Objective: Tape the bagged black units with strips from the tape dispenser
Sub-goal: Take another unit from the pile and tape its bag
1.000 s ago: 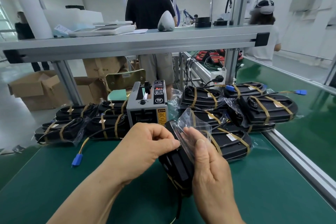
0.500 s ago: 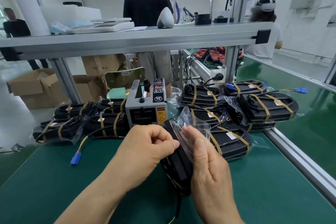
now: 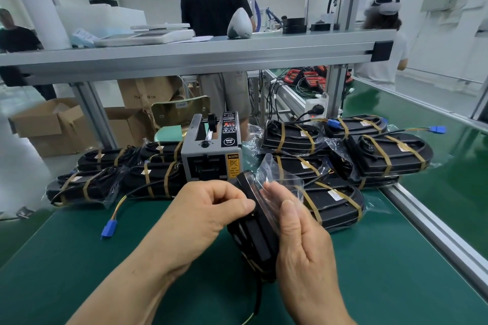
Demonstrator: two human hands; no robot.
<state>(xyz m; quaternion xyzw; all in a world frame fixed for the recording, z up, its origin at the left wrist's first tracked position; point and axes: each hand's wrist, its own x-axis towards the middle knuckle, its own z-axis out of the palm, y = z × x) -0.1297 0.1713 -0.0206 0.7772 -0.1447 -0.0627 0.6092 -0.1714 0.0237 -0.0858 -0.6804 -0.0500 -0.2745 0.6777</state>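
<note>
Centrally, the left hand point(image 3: 208, 214) pinches the bagged black unit point(image 3: 254, 237) while the right hand point(image 3: 303, 243) grips its clear bag point(image 3: 277, 174).

Near mat point(image 3: 79, 266) seemingly free; stacks point(image 3: 383, 158) behind

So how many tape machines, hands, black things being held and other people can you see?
tape machine: 1
hands: 2, left hand, right hand
held unit: 1
other people: 3, middle, far left, far right
Total: 7
</note>
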